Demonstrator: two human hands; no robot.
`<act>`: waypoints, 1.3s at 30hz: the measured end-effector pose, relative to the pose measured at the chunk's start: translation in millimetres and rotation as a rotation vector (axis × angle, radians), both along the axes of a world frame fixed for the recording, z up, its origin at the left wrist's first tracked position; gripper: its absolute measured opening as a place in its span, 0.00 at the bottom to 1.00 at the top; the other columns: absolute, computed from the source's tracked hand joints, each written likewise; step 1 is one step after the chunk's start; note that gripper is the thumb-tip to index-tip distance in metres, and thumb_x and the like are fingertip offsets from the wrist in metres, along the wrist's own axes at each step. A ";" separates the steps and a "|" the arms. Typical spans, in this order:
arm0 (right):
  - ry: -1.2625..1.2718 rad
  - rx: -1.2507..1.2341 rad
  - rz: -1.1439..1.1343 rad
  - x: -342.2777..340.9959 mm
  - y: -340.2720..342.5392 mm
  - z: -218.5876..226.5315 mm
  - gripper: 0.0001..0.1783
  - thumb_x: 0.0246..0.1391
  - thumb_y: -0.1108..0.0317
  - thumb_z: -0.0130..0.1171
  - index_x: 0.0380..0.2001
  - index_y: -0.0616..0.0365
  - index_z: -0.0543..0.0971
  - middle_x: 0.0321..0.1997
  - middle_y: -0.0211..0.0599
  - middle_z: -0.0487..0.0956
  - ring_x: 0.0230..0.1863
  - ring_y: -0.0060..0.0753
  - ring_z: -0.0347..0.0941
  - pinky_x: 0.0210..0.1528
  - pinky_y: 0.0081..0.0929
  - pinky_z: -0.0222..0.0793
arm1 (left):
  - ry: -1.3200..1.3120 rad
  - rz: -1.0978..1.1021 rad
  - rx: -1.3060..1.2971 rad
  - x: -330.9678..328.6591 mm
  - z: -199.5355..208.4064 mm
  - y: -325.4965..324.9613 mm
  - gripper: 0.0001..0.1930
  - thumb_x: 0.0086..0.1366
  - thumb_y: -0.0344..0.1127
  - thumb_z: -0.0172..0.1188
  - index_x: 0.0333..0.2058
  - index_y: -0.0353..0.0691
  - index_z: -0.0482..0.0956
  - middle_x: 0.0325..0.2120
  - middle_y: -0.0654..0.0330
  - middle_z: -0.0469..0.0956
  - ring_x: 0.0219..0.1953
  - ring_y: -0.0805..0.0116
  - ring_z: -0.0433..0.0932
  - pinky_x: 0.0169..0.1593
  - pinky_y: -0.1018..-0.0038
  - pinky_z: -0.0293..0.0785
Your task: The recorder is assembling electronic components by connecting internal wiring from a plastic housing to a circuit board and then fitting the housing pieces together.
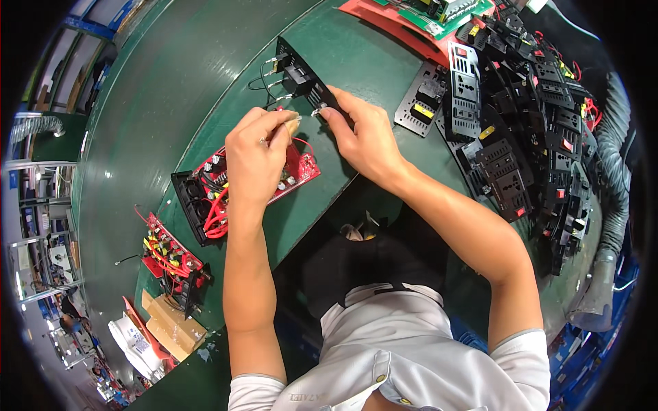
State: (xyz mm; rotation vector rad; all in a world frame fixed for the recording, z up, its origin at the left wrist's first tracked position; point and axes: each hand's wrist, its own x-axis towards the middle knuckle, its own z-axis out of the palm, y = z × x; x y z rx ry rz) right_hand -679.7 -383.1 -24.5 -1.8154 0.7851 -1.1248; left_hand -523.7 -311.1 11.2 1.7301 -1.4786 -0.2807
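My right hand grips the near end of a black socket panel, which stands on edge with its inner side turned left. Dark wires and small metal terminals stick out from that side, one of them by my right thumb. My left hand is closed in a pinch close to that thumb; what its fingertips hold is too small to make out. Below it lies a red circuit board with capacitors and red wires, joined to a black end plate with fans. My left hand and forearm partly cover the board.
A second red board assembly lies to the left, with a cardboard piece nearer me. On the right, many black socket panels are piled up. A green circuit board rests on a red tray at the back. A flexible duct runs along the right.
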 end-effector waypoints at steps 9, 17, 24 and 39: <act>-0.031 -0.010 0.014 2.3 3.2 -2.3 0.17 0.60 0.74 0.56 0.53 0.65 0.77 0.39 0.54 0.82 0.38 0.49 0.80 0.41 0.34 0.74 | 0.079 -0.062 0.061 1.9 0.2 0.3 0.08 0.59 0.21 0.60 0.37 0.32 0.83 0.25 0.58 0.76 0.25 0.72 0.75 0.32 0.75 0.70; -0.111 -0.065 -0.007 6.6 4.2 -9.7 0.18 0.58 0.77 0.56 0.53 0.63 0.74 0.33 0.53 0.78 0.35 0.57 0.76 0.37 0.41 0.71 | 0.083 -0.044 0.069 0.0 -0.6 -0.1 0.07 0.59 0.22 0.61 0.37 0.31 0.83 0.25 0.58 0.75 0.25 0.72 0.75 0.32 0.75 0.70; -0.059 -0.053 0.005 3.4 5.8 -3.8 0.18 0.58 0.77 0.56 0.53 0.66 0.74 0.32 0.52 0.77 0.34 0.56 0.75 0.36 0.41 0.71 | 0.092 -0.047 0.041 -2.8 0.7 -0.1 0.07 0.59 0.22 0.62 0.37 0.31 0.82 0.25 0.59 0.75 0.25 0.72 0.75 0.31 0.75 0.70; 0.073 -0.181 -0.055 5.3 12.2 -4.2 0.21 0.57 0.75 0.58 0.54 0.70 0.73 0.30 0.50 0.76 0.33 0.54 0.75 0.35 0.44 0.71 | 0.013 -0.032 0.018 -7.3 1.0 0.4 0.06 0.58 0.23 0.64 0.35 0.31 0.82 0.24 0.55 0.76 0.23 0.68 0.75 0.29 0.72 0.70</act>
